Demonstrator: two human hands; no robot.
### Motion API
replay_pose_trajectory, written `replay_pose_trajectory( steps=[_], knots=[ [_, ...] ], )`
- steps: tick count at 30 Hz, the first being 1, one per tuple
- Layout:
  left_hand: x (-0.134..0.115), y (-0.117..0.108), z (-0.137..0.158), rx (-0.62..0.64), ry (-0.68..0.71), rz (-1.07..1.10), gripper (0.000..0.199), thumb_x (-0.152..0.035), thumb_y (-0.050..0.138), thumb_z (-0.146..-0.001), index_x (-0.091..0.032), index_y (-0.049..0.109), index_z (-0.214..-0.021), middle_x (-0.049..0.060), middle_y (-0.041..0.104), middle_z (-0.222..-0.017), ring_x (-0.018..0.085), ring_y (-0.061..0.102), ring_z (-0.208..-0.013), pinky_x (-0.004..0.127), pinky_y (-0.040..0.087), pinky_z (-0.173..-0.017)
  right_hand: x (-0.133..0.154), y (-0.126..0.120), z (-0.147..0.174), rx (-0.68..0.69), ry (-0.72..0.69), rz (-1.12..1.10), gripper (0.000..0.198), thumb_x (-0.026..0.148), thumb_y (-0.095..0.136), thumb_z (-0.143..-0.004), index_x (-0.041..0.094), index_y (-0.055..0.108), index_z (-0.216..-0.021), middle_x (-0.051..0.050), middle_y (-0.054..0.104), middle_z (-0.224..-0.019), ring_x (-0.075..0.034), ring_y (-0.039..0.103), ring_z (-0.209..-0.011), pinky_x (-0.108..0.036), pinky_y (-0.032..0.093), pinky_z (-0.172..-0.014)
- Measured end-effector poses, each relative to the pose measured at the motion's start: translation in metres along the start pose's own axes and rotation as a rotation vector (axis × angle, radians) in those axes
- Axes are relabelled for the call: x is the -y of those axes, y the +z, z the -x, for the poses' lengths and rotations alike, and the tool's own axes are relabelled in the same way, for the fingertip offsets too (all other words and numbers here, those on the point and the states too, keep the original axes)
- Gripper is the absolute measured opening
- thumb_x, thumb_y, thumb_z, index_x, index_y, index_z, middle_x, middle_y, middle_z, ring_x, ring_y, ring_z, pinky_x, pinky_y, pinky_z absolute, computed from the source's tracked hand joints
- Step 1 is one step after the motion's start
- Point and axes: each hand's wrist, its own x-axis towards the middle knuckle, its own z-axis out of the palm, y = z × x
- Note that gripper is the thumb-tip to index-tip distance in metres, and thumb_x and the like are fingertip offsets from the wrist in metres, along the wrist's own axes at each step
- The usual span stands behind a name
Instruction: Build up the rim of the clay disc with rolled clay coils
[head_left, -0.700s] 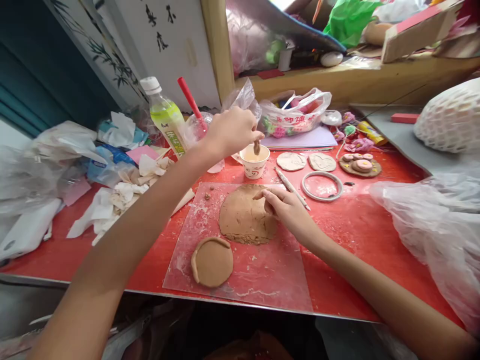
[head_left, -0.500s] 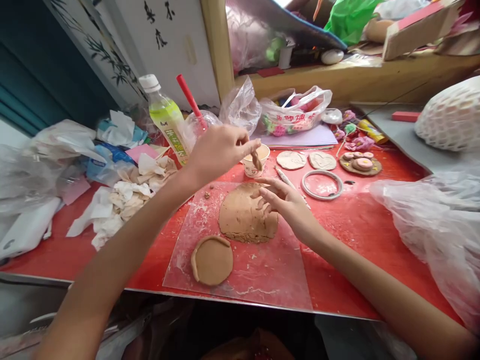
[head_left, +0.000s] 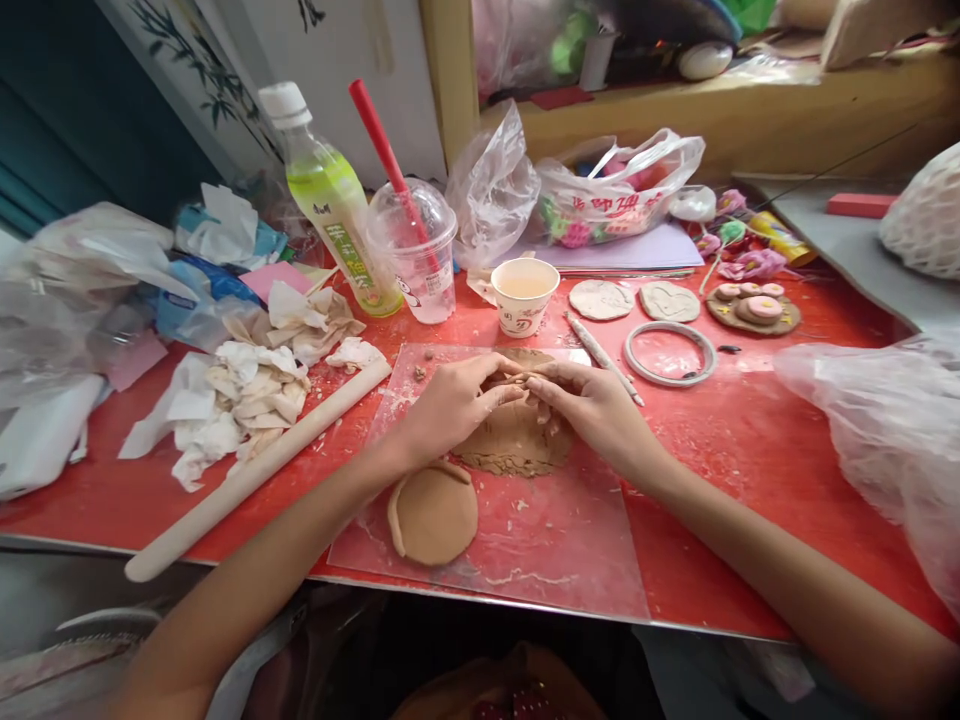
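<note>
My left hand (head_left: 456, 408) and my right hand (head_left: 606, 412) meet above a slab of brown clay (head_left: 510, 448). Both hands are closed, their fingertips pinching a small piece of clay (head_left: 519, 379), mostly hidden by the fingers. Nearer to me lies a round clay disc (head_left: 436, 515) with a raised clay strip along part of its left and upper edge. Disc and slab rest on a clear plastic sheet (head_left: 555, 565). Behind the hands stands a paper cup (head_left: 525, 300) of cloudy liquid.
Left of the sheet lie a rolling pin (head_left: 259, 470) and crumpled tissues (head_left: 244, 395). A drink bottle (head_left: 334, 215) and a plastic cup (head_left: 424, 285) with a red straw stand behind. To the right are a clay-smeared stick (head_left: 604, 357), a ring (head_left: 670, 353) and a plastic bag (head_left: 885, 430).
My left hand has come down from beside the paper cup with a dangling bit of clay, meeting my right hand over the slab. The right fingers have closed. The view has shifted.
</note>
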Motion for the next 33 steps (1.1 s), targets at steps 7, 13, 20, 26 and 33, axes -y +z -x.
replay_pose_trajectory(
  steps=[7, 13, 20, 26, 33],
  knots=[
    [0.010, 0.011, 0.006, -0.125, 0.199, -0.275, 0.015, -0.012, 0.049, -0.086, -0.013, 0.062, -0.093, 0.003, 0.062, -0.081, 0.012, 0.058, -0.075, 0.023, 0.044, -0.068, -0.004, 0.000, 0.002, -0.053, -0.094, 0.269, 0.026, 0.036, 0.049, -0.087, 0.016, 0.058, -0.073, 0.000, 0.058, -0.063, -0.009, 0.051, -0.055, -0.024, 0.038, -0.054],
    [0.008, 0.012, 0.009, -0.161, 0.246, -0.337, 0.017, -0.009, 0.046, -0.086, -0.013, 0.062, -0.089, 0.003, 0.061, -0.079, 0.012, 0.057, -0.072, 0.023, 0.044, -0.065, 0.000, 0.001, 0.005, -0.079, -0.163, 0.330, 0.028, 0.035, 0.049, -0.088, 0.017, 0.056, -0.068, 0.001, 0.056, -0.061, -0.010, 0.049, -0.058, -0.025, 0.037, -0.056],
    [0.000, 0.005, 0.005, -0.243, 0.107, -0.153, 0.015, -0.021, 0.057, -0.084, -0.015, 0.059, -0.098, 0.002, 0.064, -0.090, 0.010, 0.059, -0.083, 0.022, 0.046, -0.076, 0.001, -0.002, 0.003, -0.127, -0.059, 0.016, 0.022, 0.035, 0.052, -0.085, 0.018, 0.065, -0.084, -0.002, 0.065, -0.074, -0.011, 0.059, -0.065, -0.025, 0.048, -0.062],
    [0.001, 0.001, 0.004, -0.276, 0.021, 0.005, 0.022, -0.027, 0.062, -0.081, -0.019, 0.058, -0.101, -0.001, 0.065, -0.087, 0.009, 0.059, -0.076, 0.021, 0.045, -0.071, 0.004, -0.004, 0.001, -0.107, 0.097, -0.266, 0.026, 0.035, 0.058, -0.082, 0.017, 0.068, -0.096, -0.006, 0.070, -0.088, -0.015, 0.066, -0.076, -0.029, 0.055, -0.070],
    [0.004, 0.002, 0.006, -0.173, 0.147, -0.090, 0.037, -0.025, 0.063, -0.080, -0.019, 0.051, -0.115, 0.000, 0.064, -0.087, 0.008, 0.059, -0.073, 0.019, 0.046, -0.071, 0.010, -0.001, 0.003, 0.010, 0.088, -0.285, 0.022, 0.034, 0.057, -0.083, 0.023, 0.072, -0.095, -0.005, 0.071, -0.102, -0.018, 0.066, -0.092, -0.034, 0.053, -0.085]
  ],
)
